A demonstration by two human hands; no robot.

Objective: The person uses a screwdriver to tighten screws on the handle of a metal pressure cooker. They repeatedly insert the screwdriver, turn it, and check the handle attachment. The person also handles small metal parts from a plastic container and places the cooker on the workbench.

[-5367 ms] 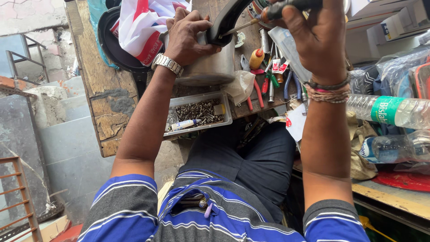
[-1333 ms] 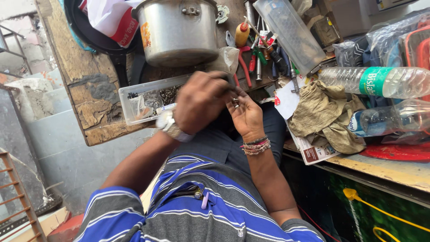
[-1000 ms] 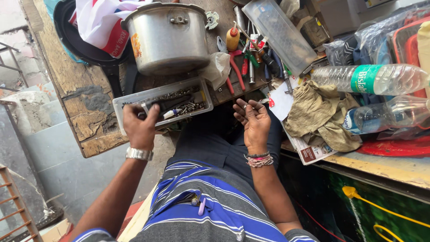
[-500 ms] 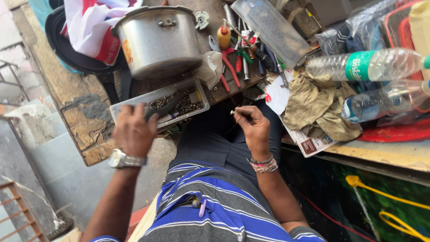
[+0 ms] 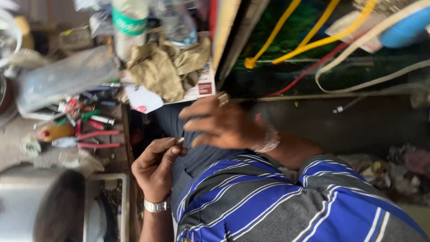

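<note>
The picture is turned sideways and blurred. My left hand (image 5: 156, 166), with a metal watch on its wrist, pinches a small pale screw-like piece (image 5: 179, 141) between thumb and forefinger above my dark trousers (image 5: 197, 157). Just to its right is my right hand (image 5: 222, 125), bracelets on the wrist and back toward the camera. Its fingers are spread and nothing shows in them. A small metal glint sits by its top finger. The two hands are close together but apart.
A cluttered wooden bench (image 5: 125, 134) carries red-handled pliers (image 5: 99, 139), a plastic bottle (image 5: 130, 24), crumpled rags (image 5: 163, 67), a white paper scrap (image 5: 144, 98), a metal pot (image 5: 27, 204) and a tray of screws (image 5: 122, 197). Yellow cables (image 5: 286, 27) hang at the right.
The view has swung sideways. My left hand left the screw tray and came to my lap with a small piece. My right hand spread its fingers next to it.
</note>
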